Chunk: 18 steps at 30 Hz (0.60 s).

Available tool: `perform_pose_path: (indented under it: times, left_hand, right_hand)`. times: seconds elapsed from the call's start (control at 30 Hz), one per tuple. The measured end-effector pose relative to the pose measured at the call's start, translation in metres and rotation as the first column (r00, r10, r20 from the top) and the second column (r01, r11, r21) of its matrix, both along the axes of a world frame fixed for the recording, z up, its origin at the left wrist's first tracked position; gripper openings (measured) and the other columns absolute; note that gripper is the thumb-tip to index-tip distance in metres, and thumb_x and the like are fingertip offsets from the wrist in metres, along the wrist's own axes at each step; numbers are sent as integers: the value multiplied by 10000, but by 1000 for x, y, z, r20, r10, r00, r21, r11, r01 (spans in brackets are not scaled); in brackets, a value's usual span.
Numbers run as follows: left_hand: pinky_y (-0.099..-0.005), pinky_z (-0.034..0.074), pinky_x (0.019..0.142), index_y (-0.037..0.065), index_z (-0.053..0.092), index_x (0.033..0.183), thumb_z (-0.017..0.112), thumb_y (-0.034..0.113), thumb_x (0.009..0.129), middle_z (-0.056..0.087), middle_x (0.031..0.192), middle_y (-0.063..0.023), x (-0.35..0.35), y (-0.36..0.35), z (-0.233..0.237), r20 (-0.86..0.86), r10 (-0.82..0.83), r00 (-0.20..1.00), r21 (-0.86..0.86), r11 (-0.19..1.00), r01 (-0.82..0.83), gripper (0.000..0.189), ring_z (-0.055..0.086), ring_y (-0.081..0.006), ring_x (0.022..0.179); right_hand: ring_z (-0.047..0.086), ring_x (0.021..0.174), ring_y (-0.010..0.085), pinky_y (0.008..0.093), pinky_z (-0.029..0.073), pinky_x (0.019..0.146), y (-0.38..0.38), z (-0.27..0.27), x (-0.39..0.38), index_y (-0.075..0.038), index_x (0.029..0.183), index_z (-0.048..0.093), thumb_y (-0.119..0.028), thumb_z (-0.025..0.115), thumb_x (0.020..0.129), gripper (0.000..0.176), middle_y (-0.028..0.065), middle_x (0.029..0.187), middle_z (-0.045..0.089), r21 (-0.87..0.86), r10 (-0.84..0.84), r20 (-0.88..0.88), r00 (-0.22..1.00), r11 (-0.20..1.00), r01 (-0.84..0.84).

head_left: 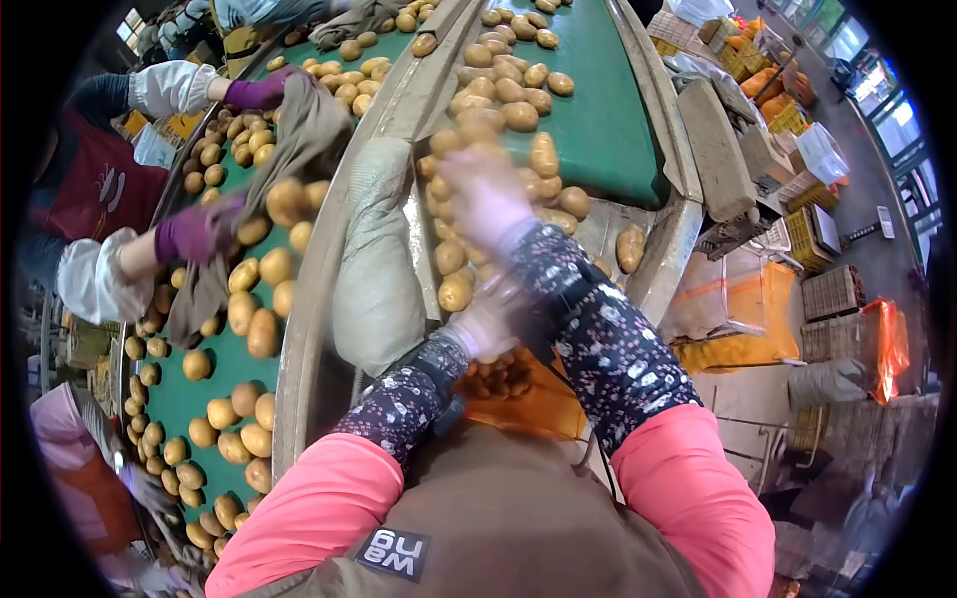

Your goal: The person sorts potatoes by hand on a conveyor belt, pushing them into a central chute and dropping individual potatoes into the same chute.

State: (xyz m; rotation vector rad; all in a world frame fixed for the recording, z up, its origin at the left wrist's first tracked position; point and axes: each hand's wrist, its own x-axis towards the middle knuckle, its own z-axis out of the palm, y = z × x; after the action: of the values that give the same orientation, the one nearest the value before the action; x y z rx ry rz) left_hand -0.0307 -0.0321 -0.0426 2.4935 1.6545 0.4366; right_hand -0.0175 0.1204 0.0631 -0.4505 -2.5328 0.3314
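Potatoes (pixel 478 105) lie in a pile at the lower end of a green conveyor belt (pixel 608 110) and on the metal chute (pixel 608 224) below it. My right hand (pixel 486 199), in a pale glove, reaches over the pile and is smeared by motion. Whether its fingers grip a potato cannot be made out. Closer to me, my left hand (pixel 490 321), also pale-gloved, is at the chute's near edge beside the lowest potatoes. My right forearm partly covers it, and its fingers are blurred. Beneath the hands, more potatoes (pixel 495 377) show in an orange bag (pixel 543 399).
A padded grey-white roll (pixel 377 259) lines the chute's left side. Left of it runs another green belt (pixel 199 374) with potatoes, where a co-worker in purple gloves (pixel 199 229) holds a grey cloth (pixel 304 135). Crates (pixel 832 294) and an orange sack (pixel 778 309) stand right.
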Motion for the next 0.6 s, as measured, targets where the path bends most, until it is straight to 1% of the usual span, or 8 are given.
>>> perform_pose_path:
  times: [0.1,0.23,0.27,0.33,0.4,0.5,0.53,0.6]
  left_hand:
    - [-535,290,1135,173,564,1344,607,318,859,533,1378,-94,5,4,31,-4,-18,1000,-63,998,18,508,448,-327,1319]
    - [-512,284,1146,196,560,1349,614,332,865,571,1330,-78,6,5,10,204,-9,979,-25,1000,14,505,473,-307,1297]
    - [-522,259,1158,197,574,1332,609,342,872,566,1341,-75,4,2,3,214,-7,977,-30,999,14,484,448,-306,1323]
    - [-542,208,1183,200,602,1300,598,362,886,556,1362,-71,-2,-3,-9,233,-6,973,-39,999,15,444,399,-303,1373]
    - [-567,148,1193,214,493,1414,494,425,941,462,1473,-51,0,2,-31,16,-53,998,-14,998,53,518,330,-302,1425]
    - [-589,99,1198,235,445,1465,435,460,974,402,1537,-34,3,-2,-12,-188,-63,980,-71,996,50,540,276,-293,1465]
    - [-593,90,1198,243,448,1462,432,461,977,396,1542,-31,2,-3,-3,-239,-61,969,-101,994,37,533,266,-290,1472]
    - [-598,112,1193,249,475,1443,463,459,955,396,1538,-40,1,-1,-3,-109,-81,991,-228,972,55,532,271,-306,1465]
  right_hand:
    - [510,1300,306,440,410,1061,-15,21,-19,-159,1329,596,-147,593,837,492,99,1412,549,111,-87,409,908,993,45]
    - [617,1158,286,434,501,941,-17,15,-37,-165,1225,642,-149,585,851,379,127,1363,583,176,-181,474,862,978,109]
    - [675,1007,248,400,545,811,-14,4,-35,-148,1065,671,-146,579,850,234,122,1196,663,113,-137,325,936,988,105]
    - [679,969,254,394,547,787,-8,8,-30,-139,995,654,-132,590,835,172,113,1100,670,60,-144,382,913,990,131]
    - [682,932,261,388,549,763,-1,11,-22,-130,924,637,-118,601,820,111,104,1004,678,7,-146,445,884,987,159]
    - [680,912,298,411,549,789,-1,18,7,-110,973,634,-106,654,782,192,131,969,673,77,-128,150,980,990,117]
    - [667,977,330,422,544,843,4,12,10,-95,1100,633,-163,716,787,332,160,1035,672,-59,-115,179,977,990,127]
    - [646,1047,335,409,541,871,6,11,22,-90,1186,617,-214,748,796,430,170,1120,659,-354,-66,68,995,931,86]
